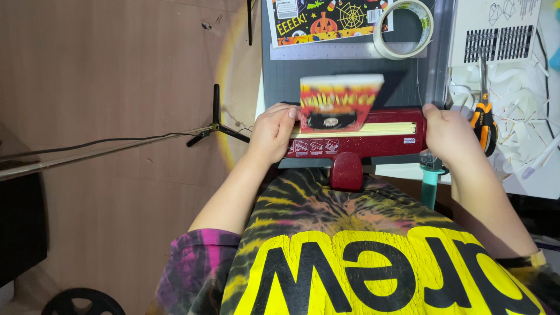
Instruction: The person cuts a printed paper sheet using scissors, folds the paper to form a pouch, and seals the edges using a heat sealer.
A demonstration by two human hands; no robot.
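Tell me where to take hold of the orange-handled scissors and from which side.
Grip the orange-handled scissors by the handle loops, coming from the near side by the right hand. The blades point away toward the far edge, so the handles sit nearest, lying flat among white paper scraps.

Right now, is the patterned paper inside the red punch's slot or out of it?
In. The patterned paper stands in the slot of the red punch, its lower edge hidden inside. The left hand and right hand grip the punch's ends.
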